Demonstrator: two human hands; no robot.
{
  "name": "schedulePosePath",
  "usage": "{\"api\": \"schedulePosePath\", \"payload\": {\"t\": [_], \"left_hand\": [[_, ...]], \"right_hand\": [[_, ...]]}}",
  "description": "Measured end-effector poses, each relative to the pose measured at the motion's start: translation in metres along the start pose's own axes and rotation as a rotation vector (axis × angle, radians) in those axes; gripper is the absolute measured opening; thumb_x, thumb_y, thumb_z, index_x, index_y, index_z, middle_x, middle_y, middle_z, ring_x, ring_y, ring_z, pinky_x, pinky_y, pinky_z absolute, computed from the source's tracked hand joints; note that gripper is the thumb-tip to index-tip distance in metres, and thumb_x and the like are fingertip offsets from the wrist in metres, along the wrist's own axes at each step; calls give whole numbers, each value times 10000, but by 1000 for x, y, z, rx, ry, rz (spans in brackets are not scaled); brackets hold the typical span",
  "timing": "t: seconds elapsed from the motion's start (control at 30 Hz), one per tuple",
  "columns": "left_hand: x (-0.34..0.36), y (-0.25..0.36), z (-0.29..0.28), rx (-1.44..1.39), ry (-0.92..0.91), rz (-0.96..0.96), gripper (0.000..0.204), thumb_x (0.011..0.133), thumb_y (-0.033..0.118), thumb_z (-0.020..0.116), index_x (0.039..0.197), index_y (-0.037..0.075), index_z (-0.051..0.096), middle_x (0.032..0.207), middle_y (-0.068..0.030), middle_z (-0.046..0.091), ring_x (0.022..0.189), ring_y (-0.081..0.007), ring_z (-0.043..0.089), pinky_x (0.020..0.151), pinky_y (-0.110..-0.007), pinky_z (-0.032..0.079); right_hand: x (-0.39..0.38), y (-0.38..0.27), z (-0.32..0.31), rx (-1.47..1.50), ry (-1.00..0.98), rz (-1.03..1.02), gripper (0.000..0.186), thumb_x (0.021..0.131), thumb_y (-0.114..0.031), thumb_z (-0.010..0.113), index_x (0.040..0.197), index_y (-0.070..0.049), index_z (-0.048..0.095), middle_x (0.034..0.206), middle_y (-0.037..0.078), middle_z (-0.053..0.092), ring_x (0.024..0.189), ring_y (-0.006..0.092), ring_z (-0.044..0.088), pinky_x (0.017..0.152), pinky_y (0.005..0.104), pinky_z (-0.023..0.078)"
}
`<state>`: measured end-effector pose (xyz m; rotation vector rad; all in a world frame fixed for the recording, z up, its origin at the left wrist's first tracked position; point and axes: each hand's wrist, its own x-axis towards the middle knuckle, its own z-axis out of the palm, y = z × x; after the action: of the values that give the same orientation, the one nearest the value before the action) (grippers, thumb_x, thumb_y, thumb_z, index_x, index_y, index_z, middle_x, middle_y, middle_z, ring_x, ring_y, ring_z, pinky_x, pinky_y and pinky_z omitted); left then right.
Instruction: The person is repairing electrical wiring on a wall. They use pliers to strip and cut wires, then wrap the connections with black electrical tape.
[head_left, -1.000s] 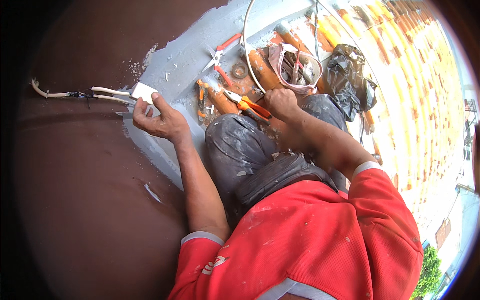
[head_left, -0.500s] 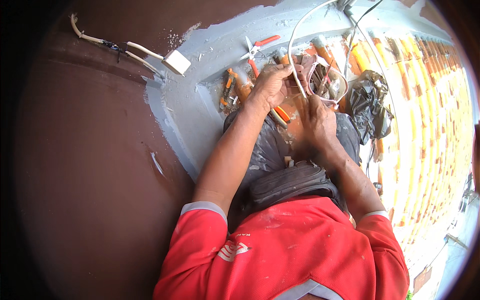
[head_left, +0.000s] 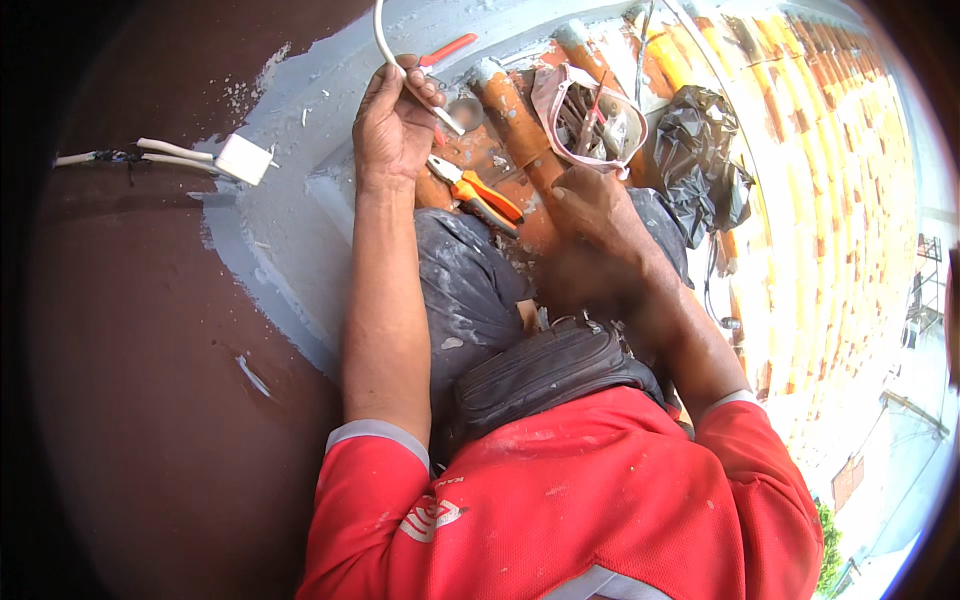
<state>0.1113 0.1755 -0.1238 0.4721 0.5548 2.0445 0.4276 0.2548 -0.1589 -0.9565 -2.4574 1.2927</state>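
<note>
My left hand (head_left: pixel 393 130) is raised over the roof edge, its fingers closed around a white cable (head_left: pixel 385 40); the cable's cut end points down to the right, past the fingers. My right hand (head_left: pixel 597 215) is curled in front of my knees, just below a pink-rimmed pouch (head_left: pixel 543 100) of small tools and parts. What that hand holds, if anything, is hidden, and the area under it is blurred. Between the hands lie pliers (head_left: pixel 483 198) with orange and black handles. A red-handled cutting tool (head_left: pixel 450 48) is partly hidden behind my left hand.
A crumpled black plastic bag (head_left: pixel 700 165) lies right of the pouch. At left, a white box (head_left: pixel 242 160) with cables sits against the brown wall (head_left: pixel 170 350). Orange roof tiles (head_left: pixel 820 200) stretch off to the right. A black waist bag (head_left: pixel 550 370) rests on my lap.
My hands have moved apart. The left carried the cable end up and left; the right let go of the cable and drew back, curling near the pouch. The view has shifted somewhat.
</note>
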Motion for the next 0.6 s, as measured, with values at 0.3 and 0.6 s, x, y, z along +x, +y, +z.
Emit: {"api": "schedulePosePath", "payload": {"t": [0.3,0.6], "left_hand": [[1,-10,-11,433,534,-220,312,1165,234,592,1312,-6,726,993,-70,704,908,-197,667,835,-372,581],[6,-17,-28,627,586,-417,417,1109,295,670,1433,34,646,1226,-144,746,1060,-260,710,908,-396,573]], "right_hand": [[-35,-15,-57,-10,202,174,250,1019,-208,716,1161,-10,772,973,223,801,922,397,798,862,472,608],[61,16,-46,-391,357,300,385,1002,-385,699,1015,-26,836,934,268,797,918,455,793,870,554,631]]}}
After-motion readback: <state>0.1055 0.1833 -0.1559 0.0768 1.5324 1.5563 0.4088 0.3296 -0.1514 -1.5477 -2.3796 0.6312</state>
